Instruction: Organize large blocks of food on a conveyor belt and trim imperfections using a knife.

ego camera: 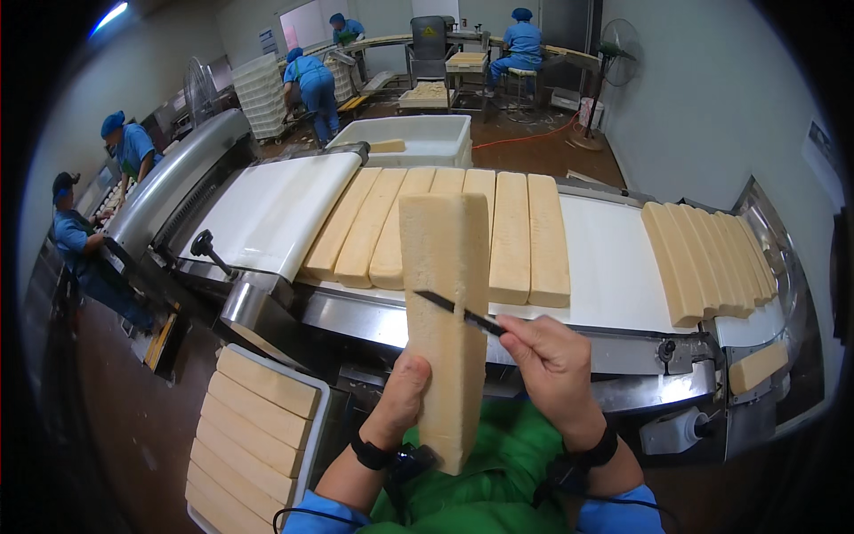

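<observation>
My left hand point(399, 395) is wrapped around the lower part of a long, pale yellow loaf-like block point(437, 257), keeping it nearly upright in front of me. In my right hand point(550, 364) is a narrow dark-bladed knife point(477, 319), which looks like a utility knife. Its blade lies across the block's near face, pointing up and left; whether the edge touches is unclear. Behind the held block, a row of similar blocks point(510, 233) lies side by side on a white conveyor belt point(597, 257). The held block hides part of that row.
More blocks point(707, 260) sit at the belt's right end, with a single block point(758, 367) below them. A tray point(320, 410) of blocks stands lower left. Beyond the conveyor is a white tub point(434, 143). Left is a metal roller machine point(180, 180). Several co-workers work farther off.
</observation>
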The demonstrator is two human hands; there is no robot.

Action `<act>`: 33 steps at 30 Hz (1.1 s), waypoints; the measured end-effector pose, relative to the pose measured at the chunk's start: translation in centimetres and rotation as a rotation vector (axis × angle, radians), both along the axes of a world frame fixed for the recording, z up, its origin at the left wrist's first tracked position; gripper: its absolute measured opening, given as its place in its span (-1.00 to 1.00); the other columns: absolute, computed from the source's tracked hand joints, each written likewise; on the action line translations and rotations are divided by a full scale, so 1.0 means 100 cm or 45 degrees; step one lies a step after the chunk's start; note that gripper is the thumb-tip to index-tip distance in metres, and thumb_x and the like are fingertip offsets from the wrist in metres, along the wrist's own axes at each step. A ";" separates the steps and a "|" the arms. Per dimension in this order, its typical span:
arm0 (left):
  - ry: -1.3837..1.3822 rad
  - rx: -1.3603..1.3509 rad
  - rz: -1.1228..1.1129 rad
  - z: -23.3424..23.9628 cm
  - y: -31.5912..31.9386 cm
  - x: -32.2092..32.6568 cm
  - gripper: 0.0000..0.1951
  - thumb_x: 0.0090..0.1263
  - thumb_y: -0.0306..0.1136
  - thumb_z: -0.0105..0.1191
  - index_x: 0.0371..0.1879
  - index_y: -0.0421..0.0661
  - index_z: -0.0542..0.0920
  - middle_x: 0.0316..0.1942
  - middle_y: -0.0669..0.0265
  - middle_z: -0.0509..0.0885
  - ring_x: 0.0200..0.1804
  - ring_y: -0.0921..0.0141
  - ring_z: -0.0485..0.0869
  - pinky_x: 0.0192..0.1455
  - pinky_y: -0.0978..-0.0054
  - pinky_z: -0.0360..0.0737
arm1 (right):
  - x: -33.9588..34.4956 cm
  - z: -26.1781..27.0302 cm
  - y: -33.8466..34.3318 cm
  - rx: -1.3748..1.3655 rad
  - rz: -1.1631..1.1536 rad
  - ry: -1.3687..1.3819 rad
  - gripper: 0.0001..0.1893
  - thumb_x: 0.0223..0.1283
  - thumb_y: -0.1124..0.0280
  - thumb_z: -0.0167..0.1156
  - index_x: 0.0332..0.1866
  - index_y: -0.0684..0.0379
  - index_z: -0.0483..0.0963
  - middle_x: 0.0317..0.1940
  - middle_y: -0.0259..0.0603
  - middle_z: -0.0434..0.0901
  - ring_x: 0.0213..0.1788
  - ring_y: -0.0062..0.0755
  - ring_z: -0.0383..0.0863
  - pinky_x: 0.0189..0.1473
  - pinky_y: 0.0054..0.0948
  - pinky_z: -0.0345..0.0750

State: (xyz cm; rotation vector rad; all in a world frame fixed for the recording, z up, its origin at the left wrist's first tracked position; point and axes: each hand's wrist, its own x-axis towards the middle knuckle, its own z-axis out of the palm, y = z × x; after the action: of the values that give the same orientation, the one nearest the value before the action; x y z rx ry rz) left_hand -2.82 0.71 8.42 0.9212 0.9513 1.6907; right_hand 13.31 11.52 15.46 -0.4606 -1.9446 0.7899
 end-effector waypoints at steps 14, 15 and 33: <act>-0.025 0.022 0.142 0.025 0.002 -0.002 -0.23 0.38 0.30 -0.12 0.22 -0.24 0.35 -0.02 0.16 0.62 -0.03 0.33 0.64 0.00 0.39 0.62 | 0.016 -0.030 -0.008 0.079 0.113 -0.079 -0.75 0.05 0.54 0.35 -0.11 0.21 0.65 -0.54 -0.17 0.58 -0.56 -0.35 0.56 -0.51 -0.49 0.45; -0.043 0.050 0.196 0.027 0.004 -0.002 -0.23 0.37 0.30 -0.11 0.22 -0.24 0.35 -0.01 0.15 0.61 -0.01 0.31 0.64 0.01 0.38 0.62 | 0.021 -0.037 -0.010 0.116 0.131 -0.116 -0.74 0.04 0.55 0.35 -0.10 0.20 0.65 -0.53 -0.17 0.59 -0.55 -0.35 0.58 -0.51 -0.50 0.47; -0.077 0.024 0.151 0.025 0.002 -0.016 -0.24 0.39 0.27 -0.11 0.28 -0.21 0.28 0.07 0.18 0.56 0.06 0.34 0.60 0.11 0.38 0.56 | 0.015 -0.034 -0.014 0.066 0.073 -0.066 -0.78 0.06 0.51 0.36 -0.13 0.17 0.66 -0.54 -0.19 0.59 -0.58 -0.37 0.58 -0.56 -0.48 0.44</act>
State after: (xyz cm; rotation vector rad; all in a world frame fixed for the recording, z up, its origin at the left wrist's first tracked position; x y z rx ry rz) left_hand -4.45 0.95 10.88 0.8349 0.9672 1.8204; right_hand 14.79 10.07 12.10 -0.3991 -2.0290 0.7693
